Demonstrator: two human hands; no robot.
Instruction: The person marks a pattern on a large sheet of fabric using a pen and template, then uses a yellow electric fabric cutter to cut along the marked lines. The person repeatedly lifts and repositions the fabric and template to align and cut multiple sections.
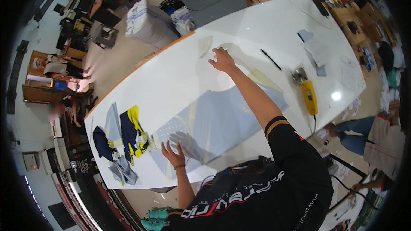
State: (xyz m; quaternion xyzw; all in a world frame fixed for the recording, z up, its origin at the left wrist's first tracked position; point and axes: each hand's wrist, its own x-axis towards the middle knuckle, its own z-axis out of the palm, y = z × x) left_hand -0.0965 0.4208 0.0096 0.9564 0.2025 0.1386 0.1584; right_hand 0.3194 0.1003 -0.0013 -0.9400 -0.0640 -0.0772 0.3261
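Note:
A large grey-blue cloth panel (pixel 218 113) with pale yellow streaks lies flat on the white table (pixel 158 87). My left hand (pixel 174 157), fingers spread, is over the panel's near left part; I cannot tell if it touches. My right arm reaches across the panel, and my right hand (pixel 223 61) is open past its far edge, thumb and fingers apart. Close to those fingertips lies a small pale piece (pixel 204 47), of cloth or paper. A black pen (pixel 270 59) lies to the right of this hand. Further right is a yellow handheld electric cutter (pixel 309 97) with a round metal head.
Navy and yellow cloth pieces (pixel 132 130) and a crumpled grey scrap (pixel 123 170) lie at the table's left end. Papers (pixel 317 51) and grey scraps lie at the right. A big white sack (pixel 150 23) stands beyond the far edge. Other people are around the room.

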